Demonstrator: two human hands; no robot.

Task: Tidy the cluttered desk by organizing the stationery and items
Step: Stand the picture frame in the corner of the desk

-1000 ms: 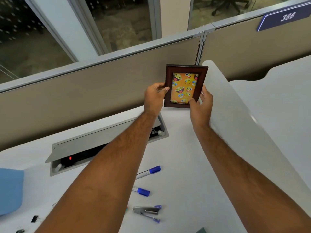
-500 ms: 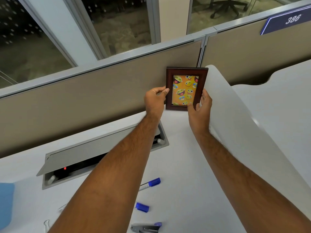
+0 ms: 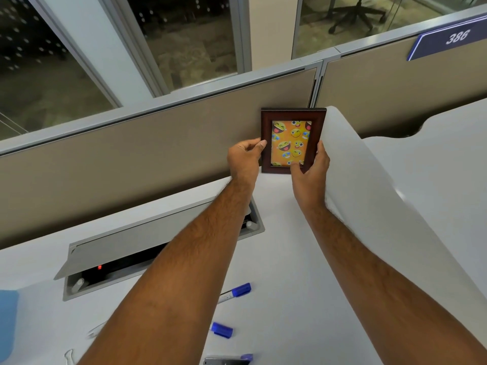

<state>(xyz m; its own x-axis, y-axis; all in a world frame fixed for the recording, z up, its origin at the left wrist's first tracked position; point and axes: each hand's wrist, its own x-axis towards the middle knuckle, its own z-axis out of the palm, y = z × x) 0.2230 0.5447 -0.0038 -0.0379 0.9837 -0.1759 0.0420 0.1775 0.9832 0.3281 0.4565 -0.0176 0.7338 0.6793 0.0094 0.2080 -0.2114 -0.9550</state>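
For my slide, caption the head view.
Both hands hold a brown wooden emoji picture frame upright at the desk's back.

Head view, single frame. Even, diffuse indoor light from above; no hard shadows on the white desk (image 3: 276, 259). Soft shadow only under the raised grey cable-tray lid (image 3: 147, 233). Faint glare patch on the white curved divider (image 3: 395, 196). Windows (image 3: 189, 35) darker than the desk, with rows of small reflected light spots at the upper left. Wide-angle distortion: partition (image 3: 131, 164) top rail bows, verticals lean toward the edges. Centre sharp; emoji print in the picture frame (image 3: 292, 140) readable. Lower edge slightly soft.
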